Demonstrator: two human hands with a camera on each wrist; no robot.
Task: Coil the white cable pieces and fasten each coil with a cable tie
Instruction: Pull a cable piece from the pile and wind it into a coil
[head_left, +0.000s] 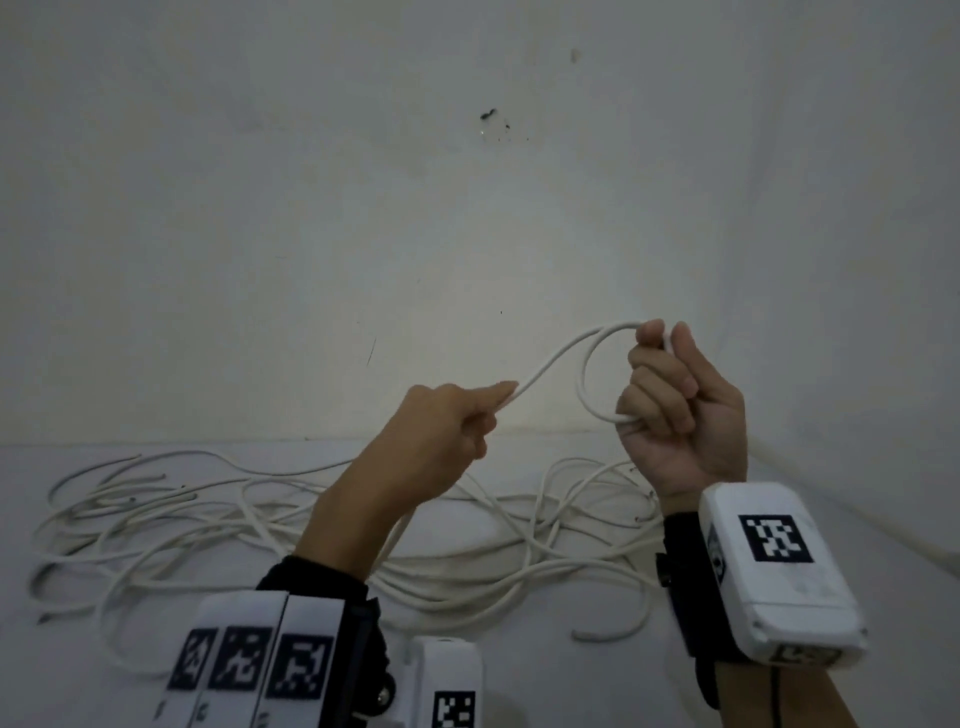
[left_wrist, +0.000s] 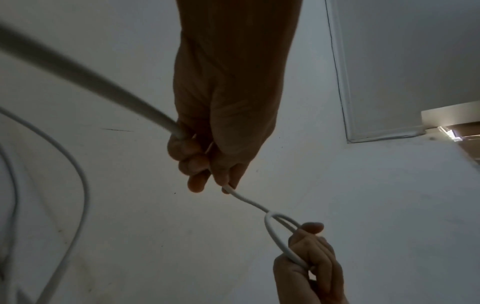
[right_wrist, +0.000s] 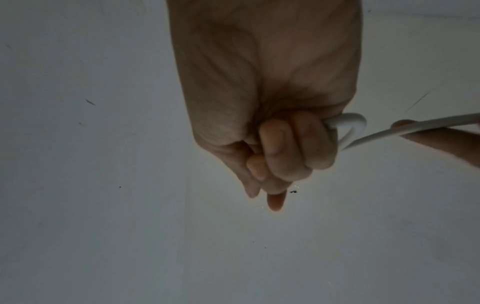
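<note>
Both hands raised w/ one white cable (head_left: 557, 355).
R hand (head_left: 680, 415) fist-curled round small loop (head_left: 583, 382); L hand (head_left: 441, 441) fingers curled, pinching cable; loose cable pieces (head_left: 208, 519) below.

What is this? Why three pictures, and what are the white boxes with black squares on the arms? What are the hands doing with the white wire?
These are a person's two hands, not a robot. The big picture comes from a camera on the person's head. The other two come from cameras worn on the wrists, where the white boxes sit; they look along each hand, so it seems huge. The right hand grips a loop of white cable. The left hand pinches the same cable further along. More white cables lie tangled on the surface.
</note>
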